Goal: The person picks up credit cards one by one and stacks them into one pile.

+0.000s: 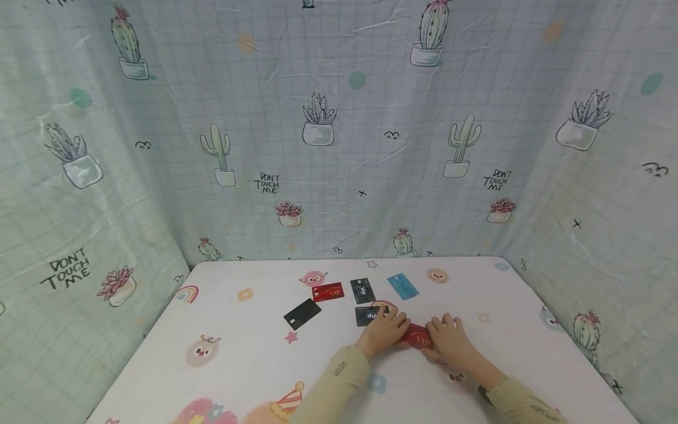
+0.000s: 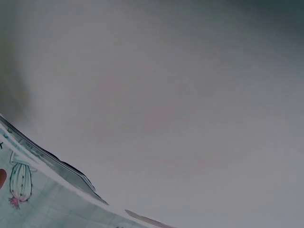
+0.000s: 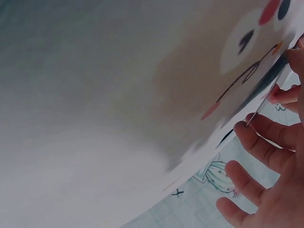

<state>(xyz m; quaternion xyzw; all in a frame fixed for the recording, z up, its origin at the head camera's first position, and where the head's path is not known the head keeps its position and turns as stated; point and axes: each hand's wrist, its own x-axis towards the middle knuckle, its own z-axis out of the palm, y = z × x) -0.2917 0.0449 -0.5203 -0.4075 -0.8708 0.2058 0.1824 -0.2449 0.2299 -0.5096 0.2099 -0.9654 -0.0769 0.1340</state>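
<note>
A red VIP card (image 1: 418,337) is between my two hands over the front right part of the table. My left hand (image 1: 384,331) grips its left end, fingers at the far edge and thumb at the near one. At the other end my right hand (image 1: 449,341) pinches the card. The right wrist view shows the card edge-on (image 3: 265,100) between thumb and fingertips, other fingers (image 3: 244,180) spread apart. A black VIP card (image 1: 365,316) lies just beyond my left hand, which partly covers it. Only a fingertip (image 2: 2,178) of the left hand shows in the left wrist view.
Farther back on the white patterned table (image 1: 243,347) lie a plain black card (image 1: 302,314), another red VIP card (image 1: 328,292), an upright black VIP card (image 1: 362,291) and a blue VIP card (image 1: 403,286). A cactus-print curtain (image 1: 339,176) hangs around the back and sides.
</note>
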